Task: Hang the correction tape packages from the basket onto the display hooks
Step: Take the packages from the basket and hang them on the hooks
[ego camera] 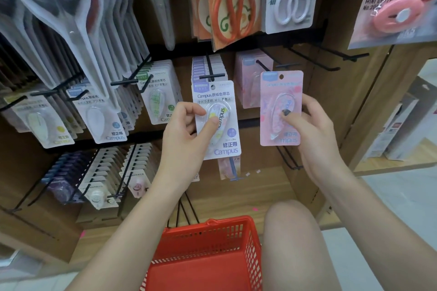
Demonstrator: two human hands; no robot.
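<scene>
Red basket showed empty — last two unhung: left hand pinched white package, right hand pinched pink package.

Soft, even indoor light is falling across the display, glare is streaking the clear scissors packs, and wide-angle distortion is bending and blurring the frame's edges.

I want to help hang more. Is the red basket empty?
It looks empty: the part of the red basket in view shows only bare red floor. Its near end is cut off, so I cannot tell for sure.
</scene>
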